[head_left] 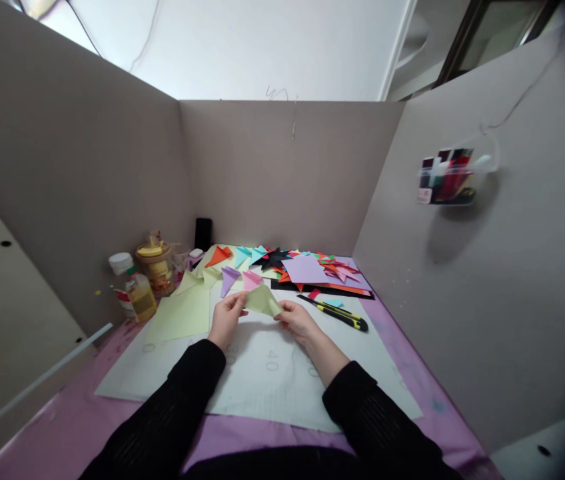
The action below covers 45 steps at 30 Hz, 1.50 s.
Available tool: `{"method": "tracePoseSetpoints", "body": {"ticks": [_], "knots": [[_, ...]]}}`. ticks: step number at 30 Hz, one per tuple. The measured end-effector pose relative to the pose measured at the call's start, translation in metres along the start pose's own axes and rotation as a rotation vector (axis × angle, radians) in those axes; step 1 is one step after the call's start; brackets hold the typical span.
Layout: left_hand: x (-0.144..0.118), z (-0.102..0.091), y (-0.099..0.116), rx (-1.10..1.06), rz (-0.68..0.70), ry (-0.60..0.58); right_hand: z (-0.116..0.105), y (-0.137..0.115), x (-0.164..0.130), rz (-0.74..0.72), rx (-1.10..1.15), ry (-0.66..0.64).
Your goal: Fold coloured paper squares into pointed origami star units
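Note:
Between my two hands is a piece of light green paper (262,301), raised a little over the white mat and creased or bent on its right side. My left hand (228,315) pinches its left edge, thumb on top. At the lower right corner, my right hand (296,319) grips it between thumb and fingers. Just beyond lie a folded purple paper (229,280) and a folded pink paper (252,280). To the right is a black and yellow utility knife (337,313). A larger light green sheet (180,317) lies flat on the left.
The white mat (257,393) with printed numbers covers a pink tablecloth (47,433). Behind are colourful folded papers (275,259) and a lilac sheet (305,269). Bottles (140,297), a tub (156,267) and a black phone (203,233) stand left. Grey panels (287,180) enclose the table.

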<state>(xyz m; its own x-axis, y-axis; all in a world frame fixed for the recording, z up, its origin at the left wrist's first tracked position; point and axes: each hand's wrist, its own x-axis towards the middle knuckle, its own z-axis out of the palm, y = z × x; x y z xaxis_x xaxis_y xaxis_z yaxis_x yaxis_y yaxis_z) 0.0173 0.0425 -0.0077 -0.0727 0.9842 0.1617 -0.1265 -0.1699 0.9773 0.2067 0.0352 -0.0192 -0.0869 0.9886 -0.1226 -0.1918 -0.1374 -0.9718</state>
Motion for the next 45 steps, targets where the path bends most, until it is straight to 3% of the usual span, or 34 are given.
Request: {"method": "tracePoseSetpoints", "body": {"ticks": [7,16,23,26,30,37,40,45], "knots": [[-0.003,0.002,-0.001,0.049,-0.032,-0.177,-0.001,-0.006,-0.004,-0.059,-0.084,-0.043],[-0.006,0.005,-0.003,-0.026,-0.129,-0.301,0.003,-0.012,-0.008,-0.149,0.052,-0.056],[-0.010,0.004,0.003,-0.237,-0.165,-0.371,0.007,-0.031,-0.022,-0.430,-0.349,0.024],[-0.010,0.004,0.005,-0.234,-0.150,-0.351,0.011,-0.037,-0.030,-0.558,-0.468,0.044],[-0.010,0.003,0.005,-0.226,-0.101,-0.318,0.013,-0.039,-0.034,-0.607,-0.484,0.020],[-0.012,0.003,0.010,-0.204,-0.059,-0.379,0.012,-0.038,-0.032,-0.650,-0.494,-0.007],[-0.013,0.004,0.012,-0.206,-0.016,-0.389,0.011,-0.039,-0.034,-0.760,-0.575,-0.026],[-0.014,0.004,0.019,-0.060,0.044,-0.111,0.009,-0.039,-0.037,-1.094,-0.878,0.124]]}}
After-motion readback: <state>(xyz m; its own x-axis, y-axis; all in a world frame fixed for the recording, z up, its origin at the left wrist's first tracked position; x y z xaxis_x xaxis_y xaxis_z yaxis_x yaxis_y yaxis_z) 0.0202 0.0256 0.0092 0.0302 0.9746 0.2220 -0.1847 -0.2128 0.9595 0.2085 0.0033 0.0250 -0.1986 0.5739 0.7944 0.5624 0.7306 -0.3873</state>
